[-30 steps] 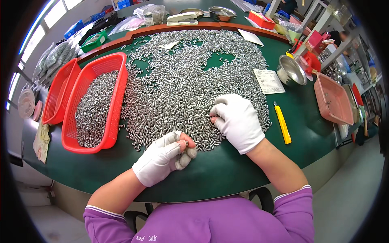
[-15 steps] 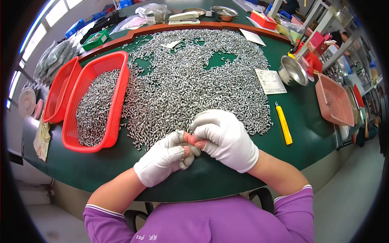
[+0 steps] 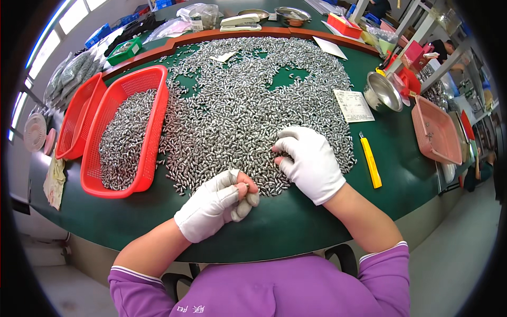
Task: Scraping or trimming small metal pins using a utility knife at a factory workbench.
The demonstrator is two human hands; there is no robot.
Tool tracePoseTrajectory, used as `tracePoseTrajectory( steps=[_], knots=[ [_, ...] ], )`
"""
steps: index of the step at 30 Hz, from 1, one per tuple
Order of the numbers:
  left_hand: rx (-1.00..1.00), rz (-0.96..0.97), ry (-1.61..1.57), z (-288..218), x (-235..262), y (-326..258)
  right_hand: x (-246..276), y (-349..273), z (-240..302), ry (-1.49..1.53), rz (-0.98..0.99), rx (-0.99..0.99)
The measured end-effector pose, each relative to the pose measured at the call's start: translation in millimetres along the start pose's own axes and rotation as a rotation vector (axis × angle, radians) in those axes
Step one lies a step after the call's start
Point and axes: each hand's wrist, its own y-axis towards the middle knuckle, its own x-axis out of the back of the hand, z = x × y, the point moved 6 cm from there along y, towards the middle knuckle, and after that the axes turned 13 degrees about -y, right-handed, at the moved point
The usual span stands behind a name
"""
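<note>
A wide spread of small, silvery, bullet-shaped metal pieces [image 3: 222,116] covers the middle of the green table. My left hand [image 3: 216,206], in a white glove with bare thumb and forefinger tips, is closed in a pinch near the spread's front edge. A small metal piece shows at its fingertips, mostly hidden by them. Over the front right of the spread, my right hand [image 3: 309,162] wears a similar glove with exposed fingertips. Its thumb and forefinger are bent and slightly apart, low against the pieces, and nothing shows held between them.
On the left, a red perforated basket [image 3: 162,111] holds more pieces, beside another red basket [image 3: 71,129]. At right lie a yellow cutter knife [image 3: 371,161], a printed sheet [image 3: 353,105], a steel bowl [image 3: 381,91] and a pink tray [image 3: 435,129]. A wooden ledge [image 3: 211,36] borders the back.
My right hand has left my left hand's fingertips and moved right and forward onto the spread of pieces. My left hand stays nearly in place, still pinching.
</note>
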Motion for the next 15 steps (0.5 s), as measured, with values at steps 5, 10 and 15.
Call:
tracePoseTrajectory(
  steps=[5, 10, 15],
  knots=[
    [-0.011, 0.012, -0.006, -1, 0, 1, -3, 2, 1, -0.066, -0.03, 0.042],
    [0.018, 0.032, -0.028, 0, -1, 1, -1, 5, 3, -0.077, -0.014, 0.041],
    [0.017, 0.039, -0.027, 1, 2, 0, 33, 11, 35, 0.162, -0.17, 0.307]
  ],
)
